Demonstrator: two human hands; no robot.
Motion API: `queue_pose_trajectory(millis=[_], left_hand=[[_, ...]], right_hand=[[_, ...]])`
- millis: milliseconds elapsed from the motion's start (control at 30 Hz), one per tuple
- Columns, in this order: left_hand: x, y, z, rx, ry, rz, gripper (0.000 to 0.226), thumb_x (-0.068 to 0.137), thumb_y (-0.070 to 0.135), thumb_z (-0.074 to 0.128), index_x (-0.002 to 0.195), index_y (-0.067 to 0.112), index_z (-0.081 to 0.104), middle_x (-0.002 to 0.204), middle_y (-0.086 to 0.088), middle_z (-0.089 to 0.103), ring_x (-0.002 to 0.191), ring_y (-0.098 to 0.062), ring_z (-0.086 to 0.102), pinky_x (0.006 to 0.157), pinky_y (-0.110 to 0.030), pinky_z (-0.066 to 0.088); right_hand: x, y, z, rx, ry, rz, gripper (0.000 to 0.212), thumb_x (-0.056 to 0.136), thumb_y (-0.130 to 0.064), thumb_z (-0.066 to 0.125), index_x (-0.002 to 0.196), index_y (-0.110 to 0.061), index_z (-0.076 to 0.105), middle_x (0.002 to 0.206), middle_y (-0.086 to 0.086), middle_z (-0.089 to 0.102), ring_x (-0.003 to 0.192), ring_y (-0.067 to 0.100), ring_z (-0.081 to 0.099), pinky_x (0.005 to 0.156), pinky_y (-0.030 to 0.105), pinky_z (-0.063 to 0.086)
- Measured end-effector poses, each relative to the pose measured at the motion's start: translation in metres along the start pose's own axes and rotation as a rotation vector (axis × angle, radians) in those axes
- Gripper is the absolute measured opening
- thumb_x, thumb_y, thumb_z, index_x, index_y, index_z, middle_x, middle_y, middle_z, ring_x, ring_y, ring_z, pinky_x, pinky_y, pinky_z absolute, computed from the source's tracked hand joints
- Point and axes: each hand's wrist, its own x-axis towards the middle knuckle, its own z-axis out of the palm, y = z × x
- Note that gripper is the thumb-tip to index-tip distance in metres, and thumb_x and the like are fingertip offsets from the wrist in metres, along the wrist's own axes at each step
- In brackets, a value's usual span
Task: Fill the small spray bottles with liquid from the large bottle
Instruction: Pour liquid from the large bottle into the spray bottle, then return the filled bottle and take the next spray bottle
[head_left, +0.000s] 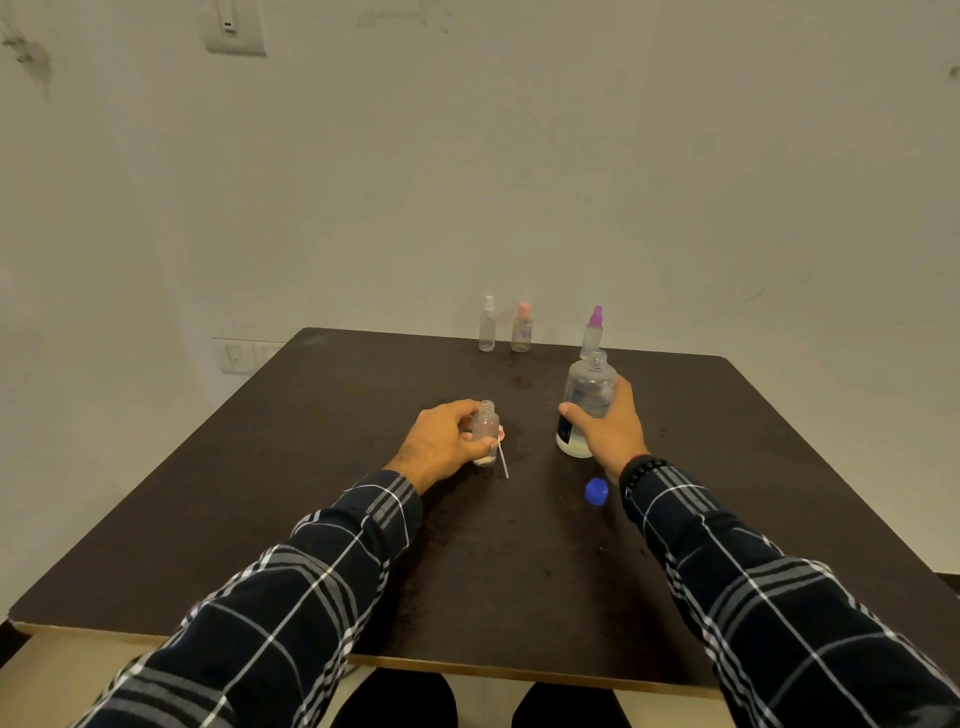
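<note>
My left hand (441, 441) grips a small clear spray bottle (487, 423) that stands upright and uncapped on the dark table (311, 519). Its pink-white spray top with a thin dip tube (502, 460) lies under the same hand. Wrapped around the large clear bottle (587, 395) is my right hand (608, 426); that bottle stands upright with its neck open and some liquid at the bottom. A blue cap (596, 491) lies on the table just in front of it.
Three small spray bottles stand at the table's far edge: one with a white top (488, 325), one with a pink top (522, 327), one with a purple top (594, 327) right behind the large bottle. A pale wall rises behind the table.
</note>
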Motion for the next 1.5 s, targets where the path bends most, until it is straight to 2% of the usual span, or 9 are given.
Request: queue_pose_trajectory(millis=[133, 200, 300, 400, 500, 667, 1133, 1300, 1500], left_hand=[[0.0, 0.0, 0.0, 0.007, 0.011, 0.005, 0.069, 0.086, 0.033, 0.076, 0.147, 0.021, 0.046, 0.138, -0.003, 0.057, 0.107, -0.008, 0.055, 0.095, -0.022, 0.043], [-0.002, 0.001, 0.001, 0.019, 0.01, 0.006, 0.069, 0.087, 0.032, 0.076, 0.148, 0.02, 0.045, 0.14, -0.003, 0.056, 0.104, -0.006, 0.051, 0.093, -0.02, 0.041], [-0.002, 0.0, 0.0, 0.002, 0.014, 0.012, 0.068, 0.087, 0.031, 0.076, 0.147, 0.02, 0.045, 0.139, -0.004, 0.057, 0.103, -0.007, 0.053, 0.094, -0.022, 0.043], [-0.002, 0.0, 0.0, -0.009, 0.011, 0.011, 0.064, 0.085, 0.031, 0.078, 0.142, 0.021, 0.051, 0.133, 0.001, 0.061, 0.104, -0.007, 0.058, 0.097, -0.026, 0.047], [-0.002, -0.001, 0.002, -0.018, 0.042, 0.024, 0.061, 0.083, 0.031, 0.08, 0.138, 0.024, 0.056, 0.126, 0.005, 0.065, 0.103, -0.005, 0.06, 0.093, -0.023, 0.048], [-0.001, -0.004, 0.004, 0.001, 0.062, 0.029, 0.061, 0.083, 0.033, 0.079, 0.138, 0.024, 0.056, 0.123, 0.005, 0.066, 0.101, -0.006, 0.061, 0.091, -0.022, 0.05], [0.002, -0.007, 0.006, -0.024, 0.047, 0.017, 0.06, 0.082, 0.031, 0.079, 0.137, 0.027, 0.056, 0.123, 0.008, 0.065, 0.099, -0.002, 0.062, 0.092, -0.021, 0.05], [-0.001, -0.002, 0.003, -0.008, 0.029, 0.001, 0.061, 0.085, 0.029, 0.078, 0.14, 0.026, 0.053, 0.122, 0.008, 0.064, 0.084, 0.007, 0.056, 0.077, -0.01, 0.041], [-0.006, 0.003, 0.001, -0.04, 0.023, -0.036, 0.064, 0.085, 0.029, 0.078, 0.143, 0.024, 0.05, 0.13, 0.001, 0.063, 0.101, -0.006, 0.061, 0.097, -0.027, 0.05]], right_hand=[[-0.003, 0.003, -0.003, -0.052, -0.05, 0.001, 0.096, 0.083, -0.03, 0.081, 0.155, -0.024, 0.019, 0.147, 0.001, 0.046, 0.137, 0.026, 0.046, 0.114, 0.046, 0.038], [-0.015, -0.002, -0.002, -0.17, 0.118, -0.031, 0.098, 0.082, -0.048, 0.077, 0.156, -0.026, 0.016, 0.155, 0.005, 0.036, 0.14, 0.024, 0.041, 0.113, 0.05, 0.039], [-0.037, -0.013, 0.001, -0.369, 0.429, -0.353, 0.055, 0.093, -0.048, 0.061, 0.136, -0.02, 0.044, 0.131, 0.003, 0.053, 0.116, 0.018, 0.053, 0.095, 0.04, 0.049], [-0.042, -0.025, 0.015, -0.451, 0.163, -0.552, 0.014, 0.1, -0.033, 0.055, 0.11, -0.024, 0.057, 0.094, -0.008, 0.061, 0.083, 0.006, 0.057, 0.074, 0.025, 0.048], [-0.026, -0.024, 0.044, -0.586, -0.133, -0.362, 0.011, 0.1, -0.028, 0.054, 0.107, -0.024, 0.061, 0.092, -0.005, 0.067, 0.085, 0.014, 0.065, 0.076, 0.034, 0.054], [-0.007, -0.017, 0.073, -0.718, -0.268, -0.137, 0.023, 0.099, -0.027, 0.054, 0.113, -0.018, 0.069, 0.113, 0.007, 0.071, 0.105, 0.027, 0.066, 0.093, 0.04, 0.053], [0.016, -0.011, 0.097, -0.79, -0.286, 0.01, 0.023, 0.095, -0.024, 0.059, 0.112, -0.011, 0.068, 0.115, 0.014, 0.069, 0.105, 0.031, 0.067, 0.09, 0.041, 0.056], [0.02, -0.016, 0.089, -0.586, -0.135, -0.093, 0.027, 0.101, -0.024, 0.054, 0.121, -0.009, 0.065, 0.118, 0.013, 0.066, 0.106, 0.029, 0.063, 0.091, 0.038, 0.051], [0.0, -0.045, 0.066, 0.015, 0.028, -0.281, 0.033, 0.103, -0.052, 0.045, 0.11, -0.026, 0.064, 0.093, -0.001, 0.067, 0.082, 0.008, 0.061, 0.074, 0.025, 0.053]])
